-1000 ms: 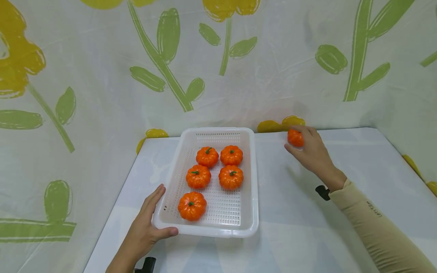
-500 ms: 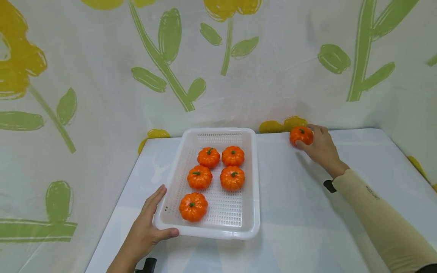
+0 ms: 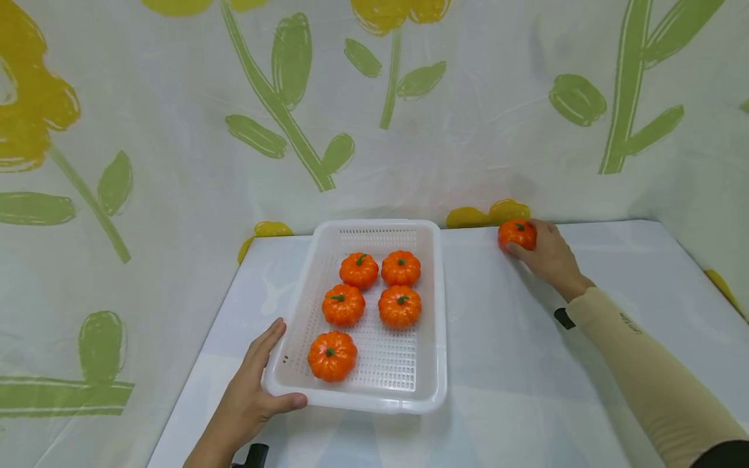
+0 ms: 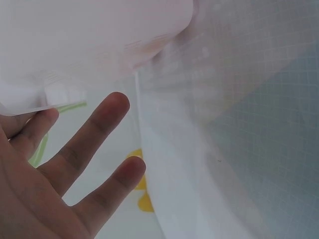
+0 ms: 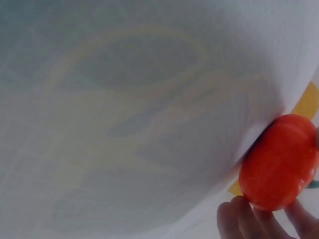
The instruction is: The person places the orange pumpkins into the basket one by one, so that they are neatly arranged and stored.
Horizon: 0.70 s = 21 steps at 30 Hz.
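A white plastic basket sits on the table with several small orange pumpkins inside. At its near left corner is my left hand, fingers straight along the side and thumb across the front rim. In the left wrist view, two spread fingers extend apart from the basket wall. My right hand holds another orange pumpkin with a green stem at the table's back edge. Its thumb is on the near side; in the right wrist view, fingertips curl around the pumpkin.
A white cloth wall with yellow and green flower prints rises directly behind the table. It also closes in the left and right sides. Dark wrist camera mounts show on both arms.
My right hand has shifted from over the back pumpkin to its right side, with fingers now around it. The left hand and the basket keep their places.
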Tool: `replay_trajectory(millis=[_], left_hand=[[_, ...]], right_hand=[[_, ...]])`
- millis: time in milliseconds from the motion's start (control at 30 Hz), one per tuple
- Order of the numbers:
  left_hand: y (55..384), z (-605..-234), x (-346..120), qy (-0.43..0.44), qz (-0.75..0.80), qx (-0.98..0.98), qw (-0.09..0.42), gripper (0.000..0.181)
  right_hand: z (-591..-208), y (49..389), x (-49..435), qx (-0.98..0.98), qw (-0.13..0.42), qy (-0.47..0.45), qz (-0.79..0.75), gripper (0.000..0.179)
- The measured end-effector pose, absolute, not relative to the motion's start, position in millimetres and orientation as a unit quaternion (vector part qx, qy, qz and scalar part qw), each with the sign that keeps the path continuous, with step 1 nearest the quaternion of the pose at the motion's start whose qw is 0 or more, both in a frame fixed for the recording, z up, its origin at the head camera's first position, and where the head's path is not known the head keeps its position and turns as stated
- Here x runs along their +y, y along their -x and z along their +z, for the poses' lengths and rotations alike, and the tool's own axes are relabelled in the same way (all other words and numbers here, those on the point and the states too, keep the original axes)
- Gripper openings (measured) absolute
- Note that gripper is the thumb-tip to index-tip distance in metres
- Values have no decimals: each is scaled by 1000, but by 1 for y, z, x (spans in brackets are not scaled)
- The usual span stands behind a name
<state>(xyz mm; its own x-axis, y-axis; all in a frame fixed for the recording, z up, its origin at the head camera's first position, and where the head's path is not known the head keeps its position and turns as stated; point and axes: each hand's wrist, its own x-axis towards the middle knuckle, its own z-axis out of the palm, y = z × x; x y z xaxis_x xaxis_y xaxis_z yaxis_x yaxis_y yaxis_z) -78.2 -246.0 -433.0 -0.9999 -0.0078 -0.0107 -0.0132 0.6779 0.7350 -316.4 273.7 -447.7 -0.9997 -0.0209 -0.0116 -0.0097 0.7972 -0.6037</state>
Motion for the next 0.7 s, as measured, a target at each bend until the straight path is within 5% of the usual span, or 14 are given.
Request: replay_trajectory(millis=[700], left_hand=[[78, -434, -246, 1, 405, 915, -5, 115]], right_hand=[[-453, 312, 275, 938, -31, -14, -344, 82]])
